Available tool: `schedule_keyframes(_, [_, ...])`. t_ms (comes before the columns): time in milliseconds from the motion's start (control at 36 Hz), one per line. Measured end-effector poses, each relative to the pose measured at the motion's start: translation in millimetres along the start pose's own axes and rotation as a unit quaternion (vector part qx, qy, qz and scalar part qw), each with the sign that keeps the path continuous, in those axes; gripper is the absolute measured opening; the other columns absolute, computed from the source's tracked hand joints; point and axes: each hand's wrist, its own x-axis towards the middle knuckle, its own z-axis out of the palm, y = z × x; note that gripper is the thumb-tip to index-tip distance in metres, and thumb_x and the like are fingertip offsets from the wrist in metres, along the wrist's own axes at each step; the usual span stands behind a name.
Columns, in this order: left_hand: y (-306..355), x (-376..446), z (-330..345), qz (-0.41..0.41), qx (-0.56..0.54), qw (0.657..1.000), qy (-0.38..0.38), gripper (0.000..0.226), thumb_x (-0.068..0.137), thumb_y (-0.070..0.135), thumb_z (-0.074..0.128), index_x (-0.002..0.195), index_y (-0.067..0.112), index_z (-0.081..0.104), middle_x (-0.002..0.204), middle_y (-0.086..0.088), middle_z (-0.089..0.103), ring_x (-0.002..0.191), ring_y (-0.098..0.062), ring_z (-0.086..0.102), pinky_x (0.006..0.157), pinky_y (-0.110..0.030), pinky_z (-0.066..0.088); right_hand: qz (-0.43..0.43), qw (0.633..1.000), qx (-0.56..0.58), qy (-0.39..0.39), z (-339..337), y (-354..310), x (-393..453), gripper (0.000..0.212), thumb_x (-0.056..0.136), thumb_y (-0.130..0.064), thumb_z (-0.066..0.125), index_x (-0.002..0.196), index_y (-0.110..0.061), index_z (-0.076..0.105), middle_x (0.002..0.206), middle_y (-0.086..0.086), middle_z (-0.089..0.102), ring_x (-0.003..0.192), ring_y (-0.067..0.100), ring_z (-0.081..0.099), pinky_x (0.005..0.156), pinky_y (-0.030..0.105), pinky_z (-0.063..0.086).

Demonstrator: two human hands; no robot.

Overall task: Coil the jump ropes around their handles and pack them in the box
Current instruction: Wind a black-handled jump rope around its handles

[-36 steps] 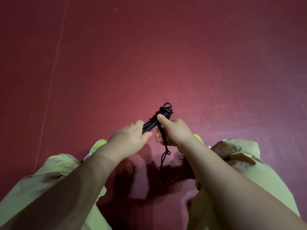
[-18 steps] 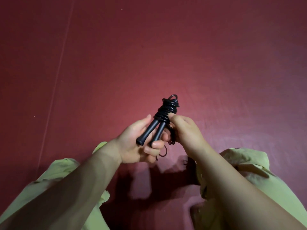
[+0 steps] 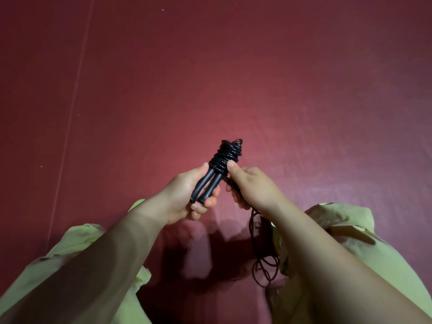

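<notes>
A black jump rope's two handles (image 3: 207, 184) lie side by side in my left hand (image 3: 187, 197), whose fingers curl round their lower ends. Black cord (image 3: 225, 154) is wound in several tight turns round the handles' upper half. My right hand (image 3: 252, 185) grips the cord just right of the coil, thumb tip against the lowest turns. The loose remainder of the rope (image 3: 264, 265) hangs below my right wrist and loops on the floor. No box is in view.
A dark red mat (image 3: 233, 78) covers the floor, with a seam (image 3: 70, 127) running up the left side. My knees in light green trousers (image 3: 364, 242) flank the hands at the bottom.
The handles have swung from lying flat under my left hand to pointing up and away, and their bare lower ends now show. The loose rope trails lower right under my right wrist.
</notes>
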Motion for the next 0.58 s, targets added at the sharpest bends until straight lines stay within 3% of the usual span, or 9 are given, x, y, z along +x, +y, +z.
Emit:
schedule_keyframes(111, [2.1, 0.2, 4.4, 0.008, 0.051, 0.997, 0.053, 0.059, 0.092, 0.063, 0.029, 0.075, 0.015, 0.057, 0.053, 0.002, 0.048, 0.036, -0.008, 0.028, 0.045, -0.023, 0.024, 0.014, 1.0, 0.001, 0.004, 1.4, -1.4, -0.5, 0.063, 0.1, -0.053, 0.029, 0.07, -0.007, 0.059, 0.052, 0.005, 0.056, 0.042, 0.016, 0.051, 0.045, 0.022, 0.042])
schedule_keyframes(250, [-1.8, 2.1, 6.1, 0.053, 0.123, 0.982, 0.13, 0.056, 0.093, 0.061, 0.035, 0.076, 0.014, 0.06, 0.056, 0.004, 0.052, 0.04, -0.008, 0.034, 0.049, -0.025, 0.032, 0.039, 0.999, 0.027, -0.015, 1.2, 1.0, 1.9, 0.074, 0.093, -0.066, 0.028, 0.08, -0.005, 0.066, 0.06, 0.007, 0.062, 0.053, 0.017, 0.059, 0.058, 0.027, 0.045])
schedule_keyframes(389, [-2.9, 6.1, 13.7, 0.114, 0.081, 0.972, 0.188, 0.036, 0.095, 0.048, 0.045, 0.079, 0.019, 0.06, 0.063, 0.005, 0.05, 0.047, -0.003, 0.045, 0.069, -0.028, 0.048, 0.029, 0.997, 0.077, -0.002, 3.4, 2.4, 6.6, 0.07, 0.085, -0.076, 0.034, 0.076, -0.013, 0.062, 0.058, 0.001, 0.056, 0.058, 0.018, 0.051, 0.065, 0.034, 0.037])
schedule_keyframes(472, [-4.1, 7.3, 13.0, 0.173, 0.085, 0.96, 0.205, 0.034, 0.091, 0.047, 0.055, 0.071, 0.021, 0.059, 0.062, 0.002, 0.047, 0.045, -0.003, 0.044, 0.055, -0.021, 0.041, 0.025, 0.996, 0.083, -0.003, 5.5, 1.6, 8.3, 0.072, 0.073, -0.082, 0.035, 0.076, -0.016, 0.065, 0.056, -0.004, 0.056, 0.055, 0.017, 0.052, 0.066, 0.033, 0.039])
schedule_keyframes(583, [-10.0, 9.2, 7.4, 0.201, 0.185, 0.93, 0.245, 0.042, 0.067, 0.063, 0.056, 0.06, 0.021, 0.052, 0.056, 0.008, 0.041, 0.053, -0.012, 0.036, 0.056, -0.031, 0.029, 0.017, 0.997, 0.073, -0.013, 6.9, -0.7, 5.1, 0.068, 0.086, -0.076, 0.036, 0.081, -0.013, 0.064, 0.062, 0.001, 0.054, 0.05, 0.017, 0.047, 0.056, 0.03, 0.038])
